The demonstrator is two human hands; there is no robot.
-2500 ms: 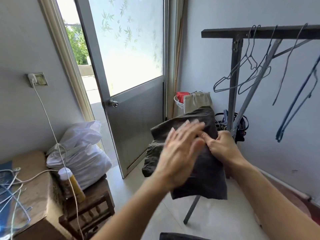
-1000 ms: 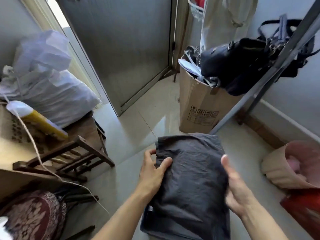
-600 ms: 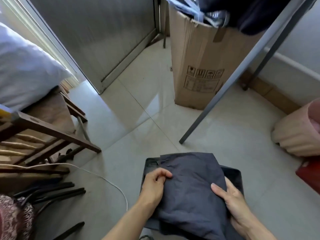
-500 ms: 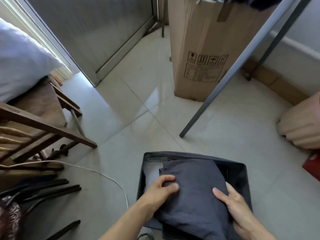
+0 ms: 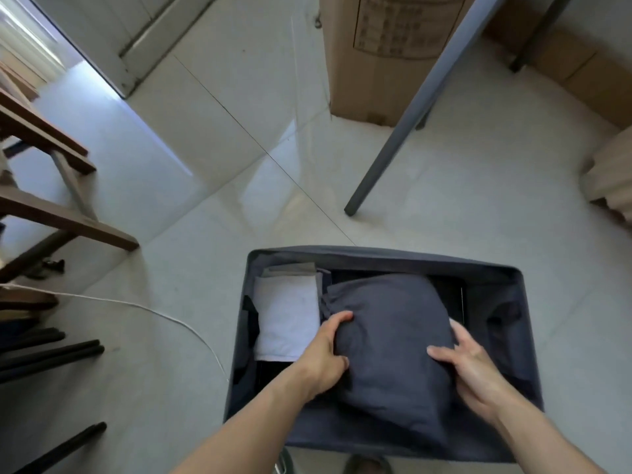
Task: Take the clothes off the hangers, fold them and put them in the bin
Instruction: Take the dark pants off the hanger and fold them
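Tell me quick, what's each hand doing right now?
Left hand: grips the folded dark garment at its left edge.
Right hand: grips the same garment's right edge.

Pale glossy tiled floor (image 5: 212, 186) beneath me, dark fabric bin (image 5: 376, 252) standing on it right in front of me, cardboard box (image 5: 386, 56) and slanted grey rack leg (image 5: 386, 155) farther off, white cord (image 5: 147, 307) trailing at my left, wooden frame (image 5: 68, 220) and black rods (image 5: 51, 354) near it.

Daylight from the doorway (image 5: 17, 35) glares on the floor (image 5: 270, 179). Edges bend and blur; the bin (image 5: 376, 253) is dim inside.
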